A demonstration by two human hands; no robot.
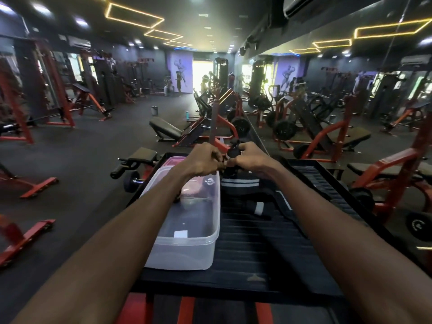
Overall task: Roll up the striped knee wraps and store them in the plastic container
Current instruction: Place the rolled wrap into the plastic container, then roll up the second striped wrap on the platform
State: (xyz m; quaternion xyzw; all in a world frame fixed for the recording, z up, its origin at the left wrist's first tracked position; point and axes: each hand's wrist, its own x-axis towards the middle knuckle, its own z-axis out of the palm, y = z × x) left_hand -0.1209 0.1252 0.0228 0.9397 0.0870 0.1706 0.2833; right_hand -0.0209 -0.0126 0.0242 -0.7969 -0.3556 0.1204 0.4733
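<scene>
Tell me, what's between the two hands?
In the head view, a dark rolled knee wrap sits between the left hand and right hand, both gripping it.

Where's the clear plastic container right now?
The clear plastic container sits left of centre on the black ribbed platform, under the left forearm, beside the striped wraps.

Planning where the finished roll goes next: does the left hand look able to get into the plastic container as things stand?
Probably yes. The plastic container sits open-topped right under the left hand, its lid off. But that hand and the right hand are both busy gripping the knee wrap.
</scene>
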